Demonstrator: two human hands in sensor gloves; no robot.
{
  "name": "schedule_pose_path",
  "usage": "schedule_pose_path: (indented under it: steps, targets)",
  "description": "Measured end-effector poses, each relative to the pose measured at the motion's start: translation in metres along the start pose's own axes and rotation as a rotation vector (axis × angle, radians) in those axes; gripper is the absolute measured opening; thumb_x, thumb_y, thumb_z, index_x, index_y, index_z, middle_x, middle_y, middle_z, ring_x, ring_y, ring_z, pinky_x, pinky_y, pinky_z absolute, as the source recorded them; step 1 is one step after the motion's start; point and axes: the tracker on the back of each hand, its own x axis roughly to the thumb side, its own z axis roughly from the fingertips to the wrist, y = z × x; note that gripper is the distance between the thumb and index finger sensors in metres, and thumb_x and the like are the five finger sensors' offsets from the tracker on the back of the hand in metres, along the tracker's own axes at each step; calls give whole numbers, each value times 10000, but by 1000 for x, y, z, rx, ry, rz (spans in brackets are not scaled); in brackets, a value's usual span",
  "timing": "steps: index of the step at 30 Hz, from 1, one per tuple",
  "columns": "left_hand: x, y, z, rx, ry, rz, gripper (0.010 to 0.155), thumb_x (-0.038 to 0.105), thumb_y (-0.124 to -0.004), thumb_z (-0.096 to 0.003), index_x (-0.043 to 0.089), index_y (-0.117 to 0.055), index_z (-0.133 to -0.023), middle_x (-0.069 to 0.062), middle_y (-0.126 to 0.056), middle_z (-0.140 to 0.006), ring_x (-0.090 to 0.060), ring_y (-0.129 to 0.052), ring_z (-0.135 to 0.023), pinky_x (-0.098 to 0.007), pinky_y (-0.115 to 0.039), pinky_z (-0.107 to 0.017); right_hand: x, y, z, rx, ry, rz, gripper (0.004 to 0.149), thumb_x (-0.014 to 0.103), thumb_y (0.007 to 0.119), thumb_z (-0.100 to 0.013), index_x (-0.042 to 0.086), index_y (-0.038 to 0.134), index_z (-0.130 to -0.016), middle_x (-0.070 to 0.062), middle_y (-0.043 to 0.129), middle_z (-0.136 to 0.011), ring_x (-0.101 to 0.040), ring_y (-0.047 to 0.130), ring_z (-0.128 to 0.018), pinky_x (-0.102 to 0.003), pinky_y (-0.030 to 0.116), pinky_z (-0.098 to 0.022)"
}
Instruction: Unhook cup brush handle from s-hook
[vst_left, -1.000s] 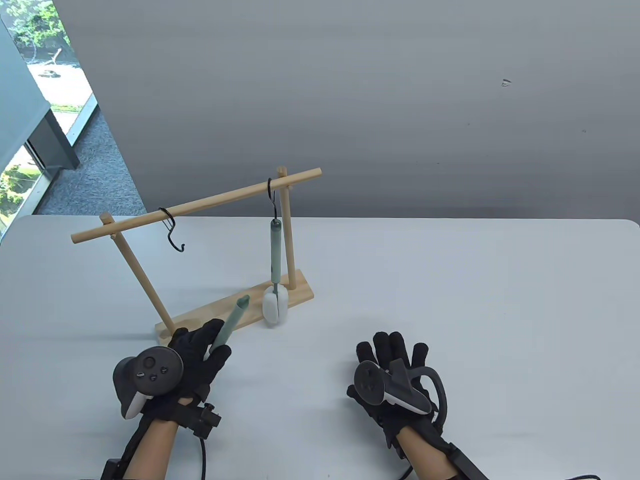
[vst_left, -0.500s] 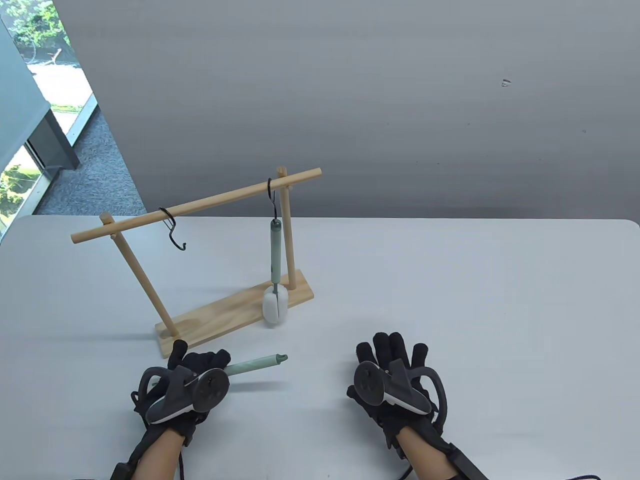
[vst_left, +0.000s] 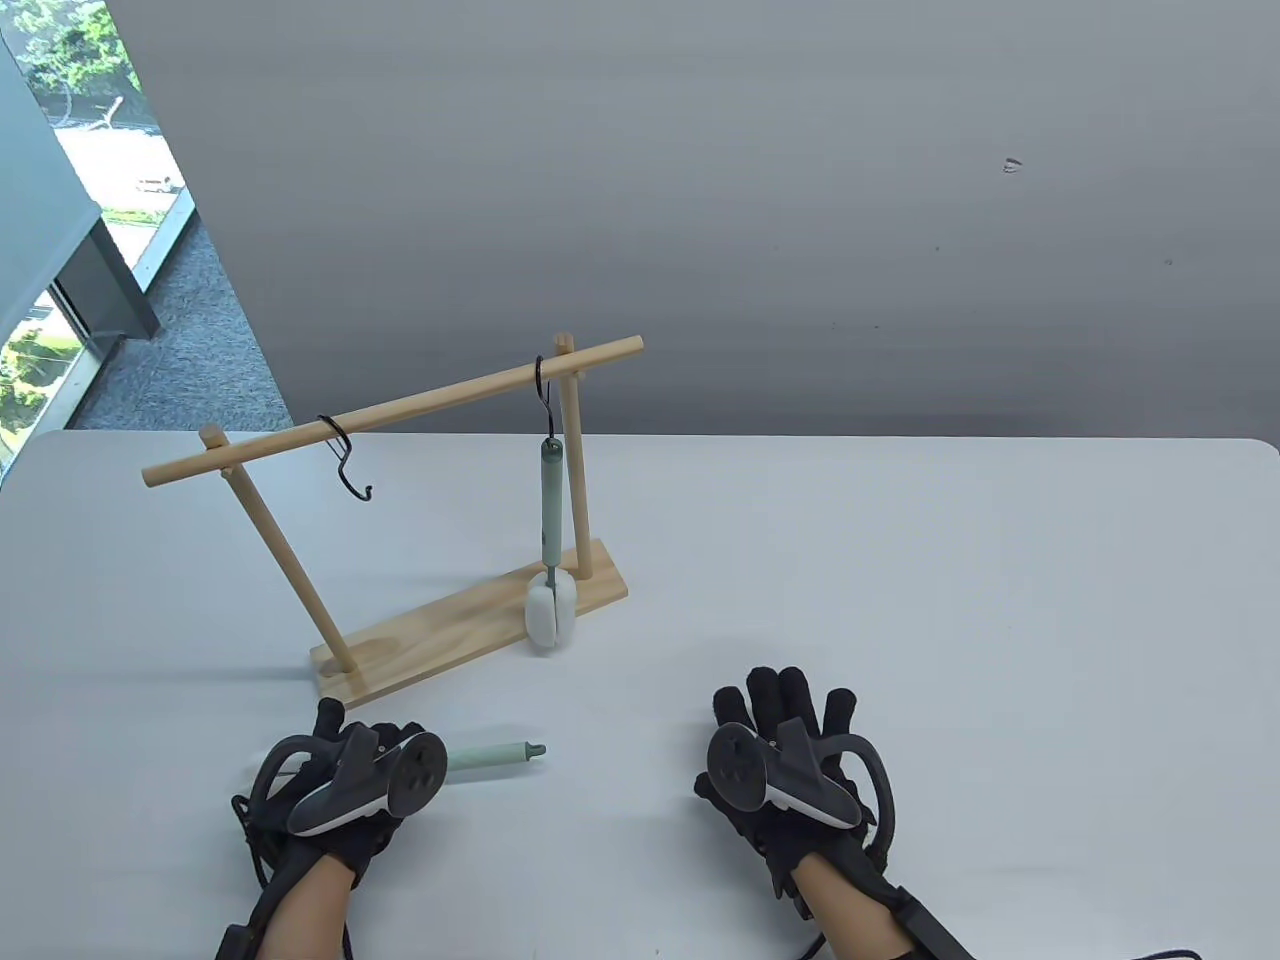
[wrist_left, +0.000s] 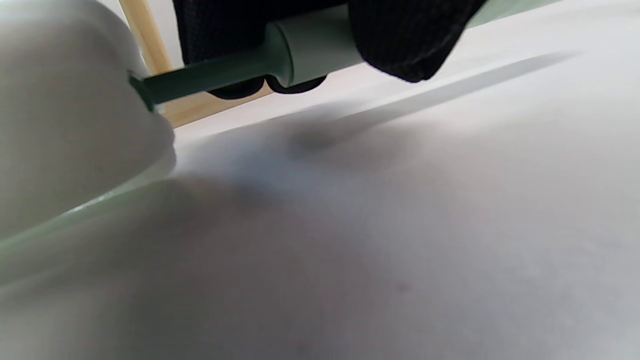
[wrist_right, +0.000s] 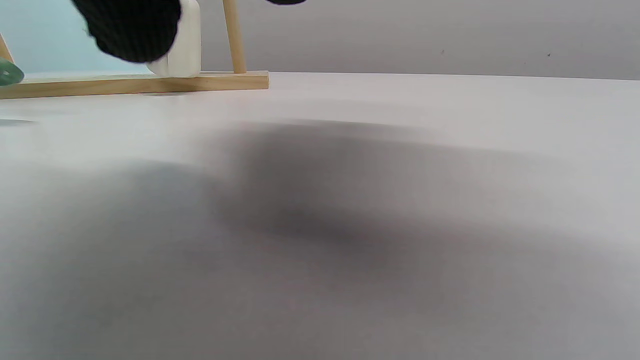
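Observation:
My left hand (vst_left: 400, 745) grips a cup brush by its pale green handle (vst_left: 495, 755), held nearly level and low over the table, tip pointing right. In the left wrist view my fingers (wrist_left: 410, 35) wrap the handle (wrist_left: 310, 47), and the brush's white sponge head (wrist_left: 60, 115) looms at the left. The left black s-hook (vst_left: 348, 462) on the wooden rack's bar (vst_left: 400, 410) hangs empty. A second cup brush (vst_left: 550, 500) hangs from the right s-hook (vst_left: 542, 385). My right hand (vst_left: 790, 700) rests flat and empty on the table.
The wooden rack's base (vst_left: 470, 625) lies just beyond my left hand and shows in the right wrist view (wrist_right: 135, 82). The hanging brush's white sponge (vst_left: 550, 612) reaches down to that base. The white table (vst_left: 950, 600) stretches to the right.
My left hand has carried the brush down and toward me, away from the rack. The handle has swung from pointing up to pointing right, nearly level. The right hand has not moved.

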Motion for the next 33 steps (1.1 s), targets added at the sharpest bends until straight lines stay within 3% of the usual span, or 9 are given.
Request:
schedule_pose_path:
  steps: [20, 26, 33]
  targets:
    - [1, 0, 1, -82, 14, -26, 562, 366, -813, -395, 210, -677, -918, -53, -813, -946, -343, -877, -864, -640, -466, -709, 0, 0, 0, 6, -2, -7, 811, 534, 608, -496, 127, 208, -1073, -277, 93, -1085, -512, 126, -1030, -761, 23, -561]
    - [0, 15, 9, -86, 17, 34, 522, 355, -798, -408, 225, -704, -905, -65, -805, -969, -367, -855, -894, -640, -463, -710, 1, -1, -1, 10, -33, -43, 815, 555, 589, -499, 122, 203, -1072, -284, 114, -1082, -518, 157, -1026, -766, 68, -559]
    - [8, 39, 22, 10, -45, 140, 511, 360, -789, -414, 220, -717, -900, -76, -815, -962, -375, -861, -885, -641, -466, -708, 7, -13, -3, -26, -122, -221, 814, 583, 548, -519, 99, 199, -1073, -306, 180, -1078, -532, 256, -1018, -771, 199, -567]
